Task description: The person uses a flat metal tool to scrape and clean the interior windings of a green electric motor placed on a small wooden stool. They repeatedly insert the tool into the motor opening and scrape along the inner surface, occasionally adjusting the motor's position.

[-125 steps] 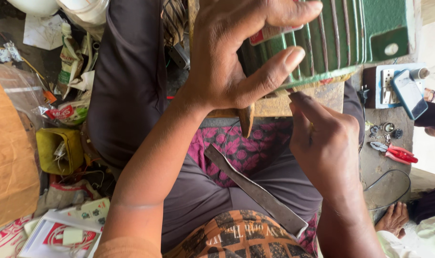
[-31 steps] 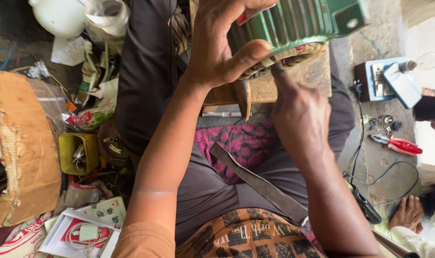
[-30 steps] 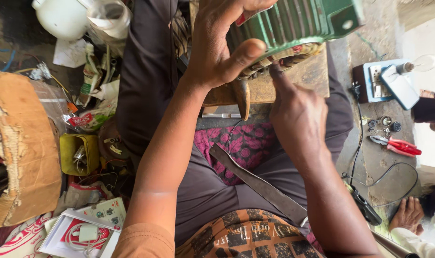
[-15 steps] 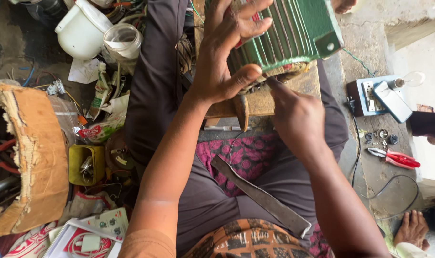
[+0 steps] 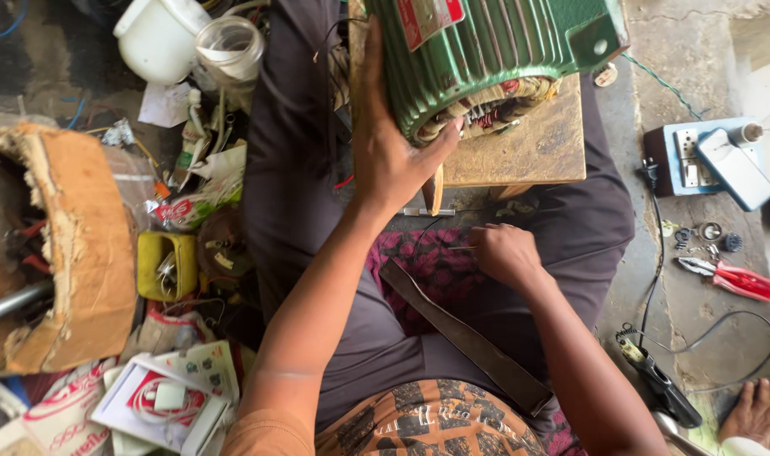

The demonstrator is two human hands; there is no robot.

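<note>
A green ribbed motor housing (image 5: pixel 486 51) lies on a small wooden stool (image 5: pixel 533 148) above my lap, its open end showing copper windings (image 5: pixel 495 105). My left hand (image 5: pixel 393 152) grips the housing's lower rim, thumb at the winding edge. My right hand (image 5: pixel 505 253) rests lower, over the patterned cloth (image 5: pixel 435 270) on my lap, fingers pinched on a thin stick or wire piece (image 5: pixel 462 247). A flat dark strap (image 5: pixel 461 338) lies across my thigh.
Left: a torn cardboard box (image 5: pixel 72 245), a yellow container (image 5: pixel 165 266), a white jug (image 5: pixel 157 38), a clear jar (image 5: pixel 231 46), papers and packets. Right: a blue switch board (image 5: pixel 697 156), red pliers (image 5: pixel 735 279), small nuts, a black cable. Another person's hand (image 5: pixel 756 409) at bottom right.
My right hand has dropped from the motor's winding end to my lap, pinching a thin piece. The view has shifted, so the motor sits higher in frame. My left hand still grips the housing.
</note>
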